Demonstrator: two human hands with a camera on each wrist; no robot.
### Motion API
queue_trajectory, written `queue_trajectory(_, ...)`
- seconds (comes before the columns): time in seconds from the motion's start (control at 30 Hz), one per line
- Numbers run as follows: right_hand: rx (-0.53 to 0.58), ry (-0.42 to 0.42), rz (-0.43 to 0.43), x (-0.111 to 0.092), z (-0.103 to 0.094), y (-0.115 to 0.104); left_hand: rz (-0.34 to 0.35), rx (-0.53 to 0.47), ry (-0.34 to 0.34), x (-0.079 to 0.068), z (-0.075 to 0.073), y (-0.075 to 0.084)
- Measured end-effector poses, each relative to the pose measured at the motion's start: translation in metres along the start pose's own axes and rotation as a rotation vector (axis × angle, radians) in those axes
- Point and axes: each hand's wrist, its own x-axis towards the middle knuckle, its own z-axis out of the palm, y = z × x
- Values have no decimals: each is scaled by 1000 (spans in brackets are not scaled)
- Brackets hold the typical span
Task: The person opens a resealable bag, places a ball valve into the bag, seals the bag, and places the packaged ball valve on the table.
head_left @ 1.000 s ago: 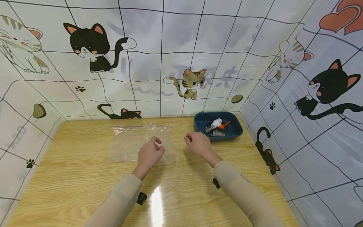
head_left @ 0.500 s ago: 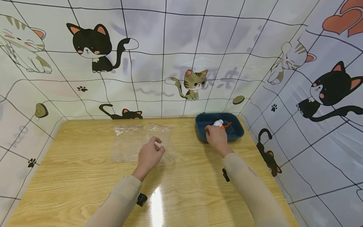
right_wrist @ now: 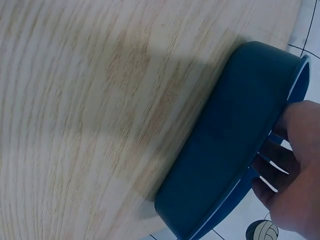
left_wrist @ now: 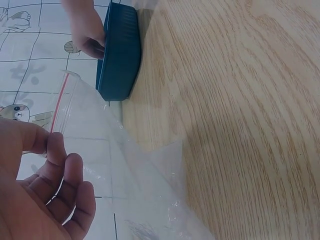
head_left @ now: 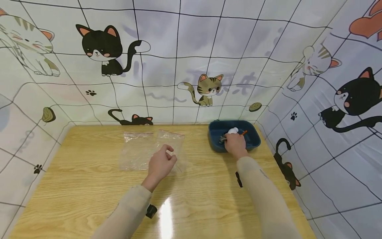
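My left hand (head_left: 161, 162) pinches the edge of a clear zip-lock bag (left_wrist: 125, 165), close to its red zip strip, and the bag stands up from the table. A second clear bag (head_left: 135, 151) lies flat to its left. My right hand (head_left: 236, 145) reaches down into a dark blue plastic tub (head_left: 213, 144) at the back right. Beside its fingers are a grey metal fitting (head_left: 222, 139) and a white part (head_left: 233, 130) with an orange lever (head_left: 244, 132). The tub wall hides the right fingertips in the right wrist view, and I cannot tell whether they grip anything.
The wood-grain table (head_left: 89, 189) ends at a cat-printed sheet (head_left: 161, 93) behind the tub and bags. Another sheet side (head_left: 301, 132) stands close on the right of the tub.
My right hand has moved right, away from beside the bags, and into the tub, covering part of its contents. The left hand keeps its place at the bag. The head view has shifted slightly.
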Motion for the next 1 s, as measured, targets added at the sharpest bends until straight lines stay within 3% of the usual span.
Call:
queue_trajectory(0.27,9,-163,99,8,3,-6,-12,-2,-1,0,1,-1)
queue_trajectory(0.43,-3,-205,139,13,6,-7,-28,-11,-7,-1,2,-2)
queue_trajectory(0.67,-1,-159,91,19,10,-8,-28,-2,2,1,0,-3)
queue_trajectory(0.87,22,-84,1,24,11,-18,-31,-10,7,3,-2,-4)
queue_trajectory(1.0,16,-31,-11,26,14,-20,-34,-17,-5,3,-2,-4)
